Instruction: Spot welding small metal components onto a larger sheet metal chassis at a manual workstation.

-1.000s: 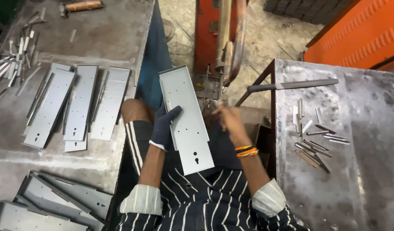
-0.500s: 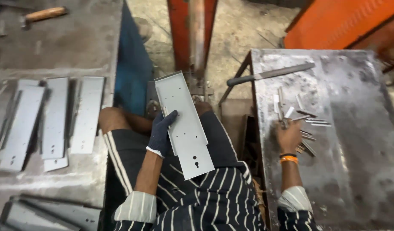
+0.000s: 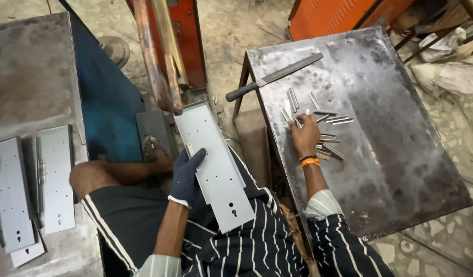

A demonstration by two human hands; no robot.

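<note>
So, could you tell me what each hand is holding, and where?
The gloved left hand grips the grey perforated metal plate at its left edge, mid-length. The bare right hand pinches a small metal strip.

A scuffed steel table (image 3: 400, 154) is standing at right, carrying a long dark-handled file (image 3: 275, 77) along its far edge and a scatter of short metal strips (image 3: 329, 120). At left, a grey bench (image 3: 26, 77) is holding flat perforated plates (image 3: 56, 179), possibly stacked.

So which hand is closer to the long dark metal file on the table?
Right. The right hand rests on the small metal strips just below the file; the gloved left hand holds the grey plate, farther away.
</note>
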